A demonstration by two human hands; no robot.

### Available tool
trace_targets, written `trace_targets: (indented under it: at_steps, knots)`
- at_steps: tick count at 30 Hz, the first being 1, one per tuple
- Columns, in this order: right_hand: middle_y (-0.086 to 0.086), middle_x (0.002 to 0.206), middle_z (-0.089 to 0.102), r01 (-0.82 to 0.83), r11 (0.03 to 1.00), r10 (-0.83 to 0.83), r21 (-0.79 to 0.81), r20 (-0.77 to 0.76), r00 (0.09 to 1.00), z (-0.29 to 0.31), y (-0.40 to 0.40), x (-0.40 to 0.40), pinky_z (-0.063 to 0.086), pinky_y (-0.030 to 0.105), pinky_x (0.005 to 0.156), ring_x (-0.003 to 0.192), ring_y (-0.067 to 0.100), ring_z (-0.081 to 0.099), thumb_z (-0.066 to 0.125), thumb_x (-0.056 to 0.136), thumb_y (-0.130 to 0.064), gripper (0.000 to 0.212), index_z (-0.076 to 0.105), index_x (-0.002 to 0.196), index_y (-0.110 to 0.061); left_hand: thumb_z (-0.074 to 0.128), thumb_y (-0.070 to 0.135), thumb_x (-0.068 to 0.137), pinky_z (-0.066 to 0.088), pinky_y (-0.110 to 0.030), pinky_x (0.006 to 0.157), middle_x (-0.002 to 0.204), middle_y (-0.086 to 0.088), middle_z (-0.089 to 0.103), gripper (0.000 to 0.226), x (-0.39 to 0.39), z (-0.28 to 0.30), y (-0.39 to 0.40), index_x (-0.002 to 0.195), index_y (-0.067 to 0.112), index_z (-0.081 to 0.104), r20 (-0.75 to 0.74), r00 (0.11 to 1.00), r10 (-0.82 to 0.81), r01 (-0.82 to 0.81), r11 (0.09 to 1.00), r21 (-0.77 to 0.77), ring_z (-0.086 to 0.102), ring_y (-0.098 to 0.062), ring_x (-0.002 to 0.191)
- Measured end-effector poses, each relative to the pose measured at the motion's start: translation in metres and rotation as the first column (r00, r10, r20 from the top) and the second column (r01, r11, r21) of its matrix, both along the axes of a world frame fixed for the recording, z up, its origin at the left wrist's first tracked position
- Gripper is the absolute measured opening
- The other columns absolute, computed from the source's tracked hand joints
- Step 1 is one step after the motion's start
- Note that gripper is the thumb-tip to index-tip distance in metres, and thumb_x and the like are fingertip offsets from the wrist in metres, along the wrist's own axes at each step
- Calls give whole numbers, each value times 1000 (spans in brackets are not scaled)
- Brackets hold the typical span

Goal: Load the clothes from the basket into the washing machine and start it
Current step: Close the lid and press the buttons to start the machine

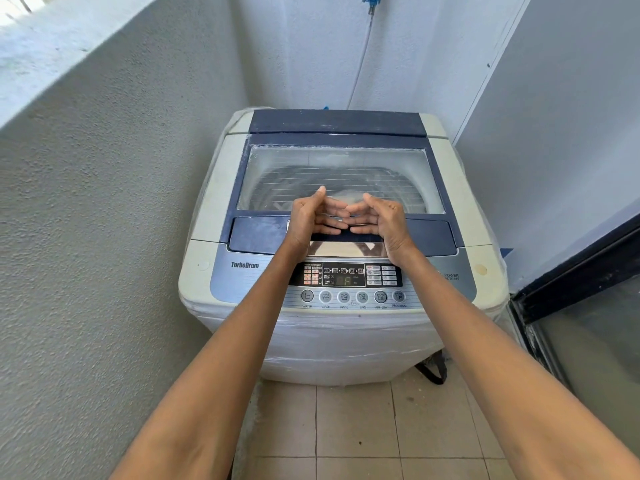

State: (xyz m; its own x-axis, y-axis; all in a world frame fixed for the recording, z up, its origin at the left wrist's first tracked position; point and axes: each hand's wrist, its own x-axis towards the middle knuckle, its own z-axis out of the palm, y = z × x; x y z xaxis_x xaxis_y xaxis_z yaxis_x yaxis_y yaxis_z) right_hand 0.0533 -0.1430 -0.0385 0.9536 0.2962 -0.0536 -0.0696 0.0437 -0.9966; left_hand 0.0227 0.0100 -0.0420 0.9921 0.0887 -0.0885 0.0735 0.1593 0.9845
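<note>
Washing machine [343,209] glass lid shut; left hand [313,218], right hand [379,220] above.

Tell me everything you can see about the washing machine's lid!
The lid is shut and lies flat on top of the washing machine. It has a dark blue frame around a cloudy clear window with thin lines across it, and the drum shows dimly underneath. White dusty marks streak it. At its front edge, the left hand and right hand have their fingers at the handle recess.
</note>
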Motion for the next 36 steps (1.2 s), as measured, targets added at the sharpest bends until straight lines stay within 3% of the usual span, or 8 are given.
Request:
trace_targets:
  at_steps: [14,36]
  knots:
    - [12,75,73,20,1000,-20,-10,8,1000,0,0,-1,57,26,59,67,24,71,48,86,-38,48,71,86,4,32,37,102,56,-34,60,70,-12,72,54,-1,1,2,81,6,70,7,1000,-22,22,1000,-13,69,-29,62]
    - [5,63,71,25,998,-25,-66,3,1000,6,2,-3,56,23,54,57,17,69,47,97,-23,38,69,78,2,35,36,101,55,-26,51,64,-11,71,53,0,2,-1,80,2,69,-1,1000,-27,27,999,30,68,-23,54]
